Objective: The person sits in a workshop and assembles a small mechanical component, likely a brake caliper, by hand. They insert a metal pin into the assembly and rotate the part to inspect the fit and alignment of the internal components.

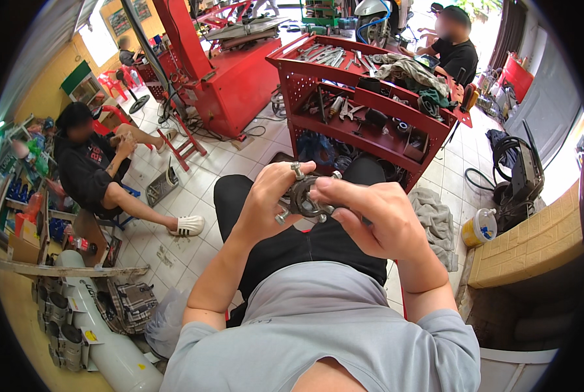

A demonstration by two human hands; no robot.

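Observation:
Above my lap I hold a dark, ring-shaped metal hub with several silver bolts sticking out around it. My left hand is closed round its left side. One bolt stands up by the left fingertips, and another bolt points down and left below that hand. On the right side of the hub, my right hand is closed, with index finger and thumb against the metal. The fingers hide part of the hub, and the right hand is slightly blurred.
Ahead stands a red tool cart with wrenches and rags. A red machine is beyond it. At left a seated person works by a metal tray; another person sits behind the cart. A yellow-white bucket stands right.

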